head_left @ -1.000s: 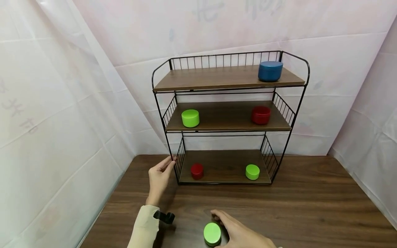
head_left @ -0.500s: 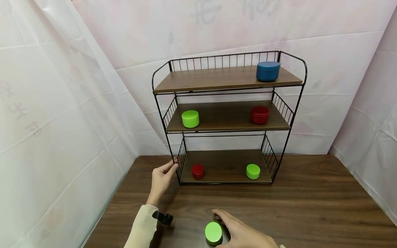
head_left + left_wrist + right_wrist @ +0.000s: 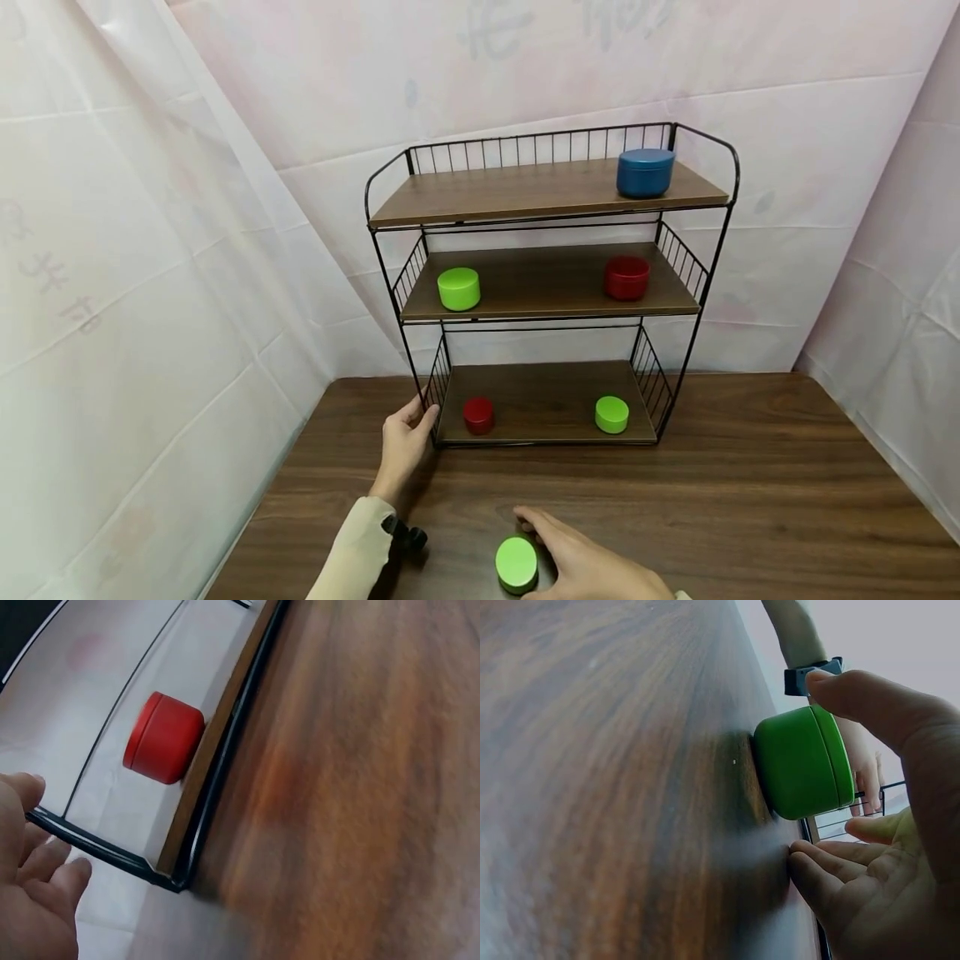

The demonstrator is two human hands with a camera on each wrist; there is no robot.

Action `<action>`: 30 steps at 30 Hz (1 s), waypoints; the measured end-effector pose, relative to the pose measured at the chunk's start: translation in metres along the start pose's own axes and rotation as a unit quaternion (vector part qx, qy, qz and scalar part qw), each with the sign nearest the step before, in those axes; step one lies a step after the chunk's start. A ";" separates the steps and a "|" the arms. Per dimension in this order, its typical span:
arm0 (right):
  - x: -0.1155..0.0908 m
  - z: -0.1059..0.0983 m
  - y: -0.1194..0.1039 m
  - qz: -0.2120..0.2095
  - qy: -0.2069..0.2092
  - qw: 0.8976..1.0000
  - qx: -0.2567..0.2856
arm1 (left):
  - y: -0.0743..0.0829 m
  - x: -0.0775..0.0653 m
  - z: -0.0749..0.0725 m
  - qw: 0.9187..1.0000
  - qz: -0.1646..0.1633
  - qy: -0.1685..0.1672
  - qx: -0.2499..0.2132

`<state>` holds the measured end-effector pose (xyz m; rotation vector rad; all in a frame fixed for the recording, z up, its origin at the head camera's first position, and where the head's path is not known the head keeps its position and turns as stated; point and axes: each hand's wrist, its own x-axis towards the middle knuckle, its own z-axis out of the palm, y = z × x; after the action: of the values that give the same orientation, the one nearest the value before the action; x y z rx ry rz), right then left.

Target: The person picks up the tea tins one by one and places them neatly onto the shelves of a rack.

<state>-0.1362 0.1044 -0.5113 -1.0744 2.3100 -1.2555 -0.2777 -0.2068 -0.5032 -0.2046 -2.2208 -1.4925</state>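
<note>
A three-tier shelf rack of black wire and brown boards stands on the table. My left hand holds its front left post low down; in the left wrist view the post passes between thumb and fingers. Near the table's front, a small round green tin stands upright, with my right hand around its right side. Thumb and fingers are spread about this tin, and the right wrist view shows gaps between them and it. On the bottom shelf, a small red tin sits left and another green tin right.
The middle shelf bears a larger green tin at left and a larger red tin at right. A blue tin stands at the top shelf's right end. White sheeting hangs behind and beside the table.
My left hand has slid down the rack's front left post, towards the table. The right hand and the tin beside it have hardly moved.
</note>
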 end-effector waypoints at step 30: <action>0.001 0.004 -0.003 -0.003 0.009 0.998 -0.056 | -0.010 0.010 -0.018 0.998 0.029 -0.044 -0.032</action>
<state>-0.1330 0.1005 -0.5113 -1.1115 2.4177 -1.1536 -0.2847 -0.2280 -0.5015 -0.3598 -2.2167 -1.5517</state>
